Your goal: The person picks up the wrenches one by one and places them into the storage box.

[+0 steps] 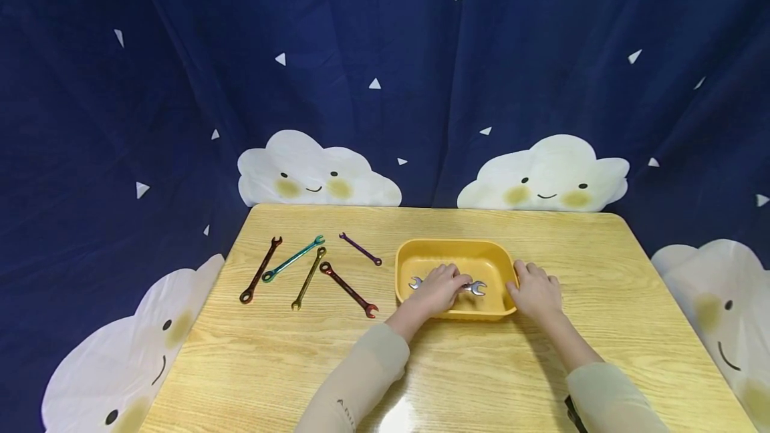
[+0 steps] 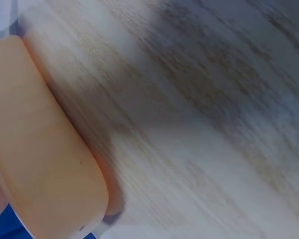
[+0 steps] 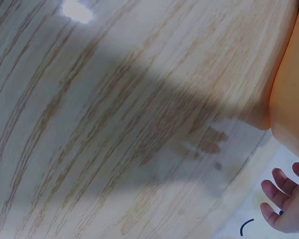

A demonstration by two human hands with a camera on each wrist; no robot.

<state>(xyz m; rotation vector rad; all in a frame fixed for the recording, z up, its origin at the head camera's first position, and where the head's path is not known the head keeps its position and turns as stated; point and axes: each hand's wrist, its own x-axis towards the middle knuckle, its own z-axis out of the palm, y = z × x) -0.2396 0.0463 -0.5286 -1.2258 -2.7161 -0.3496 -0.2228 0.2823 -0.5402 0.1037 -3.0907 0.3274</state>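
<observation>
The left hand (image 1: 442, 288) grips the wrench (image 1: 477, 288) mid-shaft, so the right hand (image 1: 537, 291), pinching the tray (image 1: 452, 241) at 3 o'clock, should brace firmly.

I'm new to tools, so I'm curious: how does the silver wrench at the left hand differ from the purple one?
The silver wrench shows an open mouth at both ends; the purple wrench has one open mouth and one ring.
The silver wrench looks longer than the purple wrench.
The left hand holds the silver wrench at the yellow tray; the purple wrench lies on the table.
Both have an open mouth.
</observation>
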